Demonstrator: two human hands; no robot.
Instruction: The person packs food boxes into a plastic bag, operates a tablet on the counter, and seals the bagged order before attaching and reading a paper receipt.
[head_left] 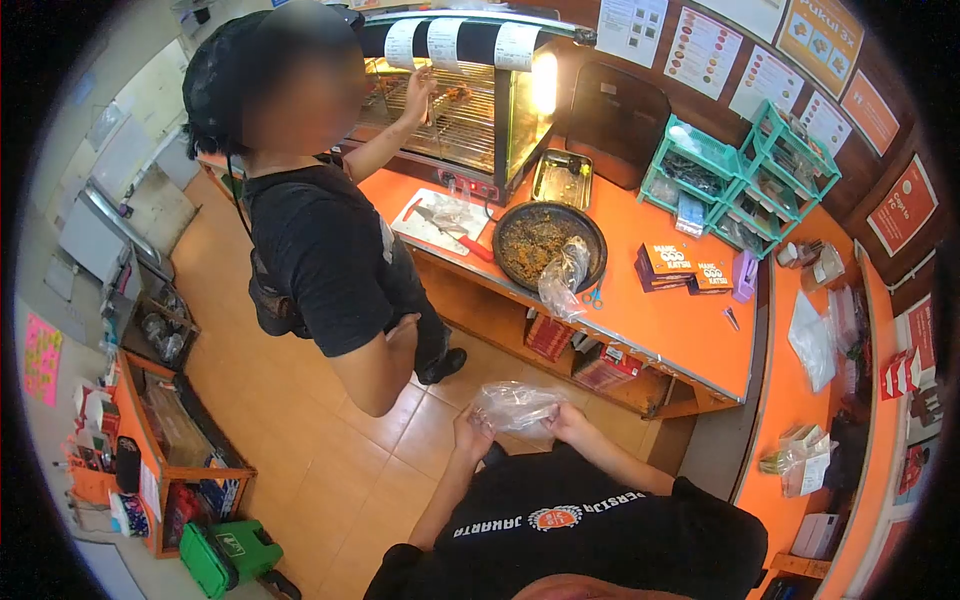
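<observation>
Between my two hands is a clear plastic bag point(517, 408), stretched out above the tiled floor. My left hand point(473, 436) is closed on the bag's left end. At its other end, my right hand point(570, 421) pinches the plastic. Just beyond, on the orange counter point(640, 322), a large dark stone mortar point(503, 262) contains a brown crumbly mix. A plastic-wrapped bundle point(567, 268) lies over the mortar's right side. Blue-handled scissors point(594, 298) rest near the counter's front edge.
A co-worker point(320, 240) stands at left, one hand at the lit display warmer point(450, 105). A knife point(462, 241) lies on a white cutting board point(420, 215). Printed boxes point(665, 263), green racks point(745, 180) and a metal tray point(562, 180) occupy the counter. A green bin point(232, 556) stands lower left.
</observation>
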